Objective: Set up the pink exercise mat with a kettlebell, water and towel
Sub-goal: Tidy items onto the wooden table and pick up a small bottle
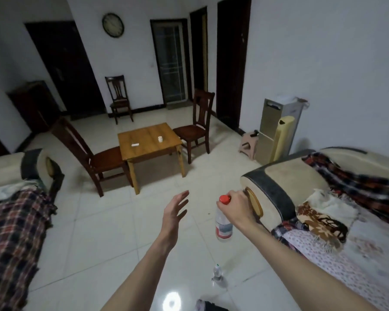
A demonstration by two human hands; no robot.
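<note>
My right hand (235, 204) grips the neck of a clear water bottle (223, 227) with a red cap and a red-and-white label, and the bottle hangs above the tiled floor. My left hand (175, 211) is stretched forward, empty, fingers spread, a little left of the bottle. A second small clear bottle (217, 271) stands on the floor nearer to me. A white towel-like cloth (330, 204) lies on the sofa at the right. No pink mat or kettlebell is in sight.
A small wooden table (149, 140) with two small white items stands ahead, with dark wooden chairs (92, 153) around it. Sofas with plaid covers flank me left (11, 221) and right (323, 187). A pink stool (248, 144) and a water dispenser (276, 129) stand by the right wall.
</note>
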